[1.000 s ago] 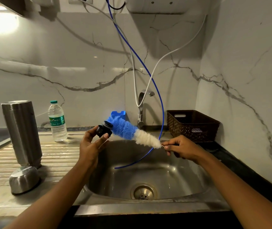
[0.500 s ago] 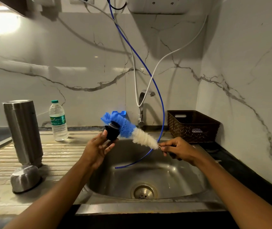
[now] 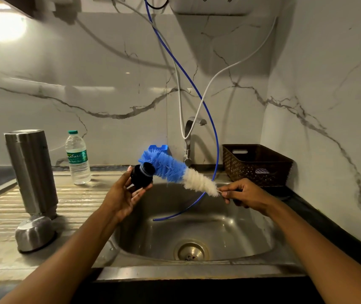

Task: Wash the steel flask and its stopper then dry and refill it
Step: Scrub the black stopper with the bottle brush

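- My left hand (image 3: 122, 198) is raised over the left edge of the sink, thumb and fingertips curled round the black stopper (image 3: 141, 177), which I hold tilted, its narrower ringed end turned towards the brush.
- My right hand (image 3: 244, 194) is over the sink's right side, fingers pinched together on the thin wire stem of the bottle brush (image 3: 175, 172).
- The brush slants up and to the left from that pinch: white bristles near my fingers, blue bristles further on, and the blue part touches the stopper's ringed end.
- Below both hands is the steel sink (image 3: 236, 229), its drain (image 3: 191, 251) in the middle of the bowl.
- A blue tube (image 3: 197, 99) loops down from above and ends loose over the bowl; a white hose (image 3: 208, 88) runs to the tap (image 3: 189, 139) at the back.
- The steel flask (image 3: 31, 172) stands on the ribbed drainboard (image 3: 83, 200) to my left, well apart from my hands; I cannot tell which end is up.
- A domed steel cup (image 3: 35, 233) sits mouth-down just in front of the flask's foot.
- A plastic water bottle (image 3: 77, 157) stands behind, near the wall.
- A brown basket (image 3: 256, 164) sits in the right corner.
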The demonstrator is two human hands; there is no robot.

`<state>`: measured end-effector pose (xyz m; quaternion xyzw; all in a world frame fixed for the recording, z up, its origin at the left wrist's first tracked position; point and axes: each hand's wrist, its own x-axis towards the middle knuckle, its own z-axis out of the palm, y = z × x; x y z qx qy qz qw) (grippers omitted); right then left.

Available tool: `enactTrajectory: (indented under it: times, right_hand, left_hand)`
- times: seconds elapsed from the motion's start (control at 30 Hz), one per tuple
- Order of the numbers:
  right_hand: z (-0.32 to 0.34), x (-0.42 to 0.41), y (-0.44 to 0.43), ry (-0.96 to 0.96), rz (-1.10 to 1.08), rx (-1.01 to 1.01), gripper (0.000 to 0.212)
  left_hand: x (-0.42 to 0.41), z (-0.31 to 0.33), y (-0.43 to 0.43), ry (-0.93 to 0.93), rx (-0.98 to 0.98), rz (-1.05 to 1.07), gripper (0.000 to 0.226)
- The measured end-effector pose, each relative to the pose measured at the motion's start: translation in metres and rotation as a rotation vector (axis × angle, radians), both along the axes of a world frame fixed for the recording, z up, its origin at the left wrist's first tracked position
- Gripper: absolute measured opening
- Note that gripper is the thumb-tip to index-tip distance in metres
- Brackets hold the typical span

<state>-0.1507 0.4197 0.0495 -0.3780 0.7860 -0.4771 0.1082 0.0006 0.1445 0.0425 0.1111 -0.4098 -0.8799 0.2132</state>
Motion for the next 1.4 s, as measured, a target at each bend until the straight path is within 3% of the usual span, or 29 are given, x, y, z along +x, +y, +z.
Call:
enactTrajectory:
  times: [0.23, 0.4, 0.57, 0.8, 1.0, 1.17, 1.3, 1.4]
  right_hand:
    - [-0.001, -0.001, -0.006, 0.076, 0.006, 0.036, 0.019]
    - [0.002, -0.006, 0.000, 0.258, -0.040, 0.112, 0.016]
    - [0.003, -0.004, -0.008, 0.387, -0.066, 0.128, 0.025]
    - [-0.004, 0.006, -0.026, 0.548, -0.086, 0.151, 0.027]
    - [-0.003, 0.001, -0.018, 0.451, -0.082, 0.129, 0.026]
    - [-0.007, 0.009, -0.031, 0.486, -0.051, 0.137, 0.027]
    - [-0.001, 0.002, -0.019, 0.414, -0.048, 0.135, 0.027]
    - [-0.005, 0.002, -0.018, 0.412, -0.052, 0.124, 0.027]
  left_hand:
    - [-0.003, -0.002, 0.003, -0.080, -0.129, 0.098, 0.027]
    - [-0.007, -0.009, 0.007, -0.128, -0.208, 0.141, 0.027]
    - [-0.010, -0.008, 0.001, -0.086, -0.165, 0.266, 0.014]
    - [-0.014, -0.013, 0.003, -0.148, -0.178, 0.201, 0.036]
    - [-0.010, -0.013, -0.020, -0.087, -0.068, 0.314, 0.053]
    - [-0.017, -0.015, -0.007, -0.118, -0.135, 0.236, 0.034]
    - [-0.013, -0.012, -0.018, -0.037, -0.045, 0.307, 0.049]
    - [-0.013, -0.013, -0.016, -0.045, -0.082, 0.261, 0.048]
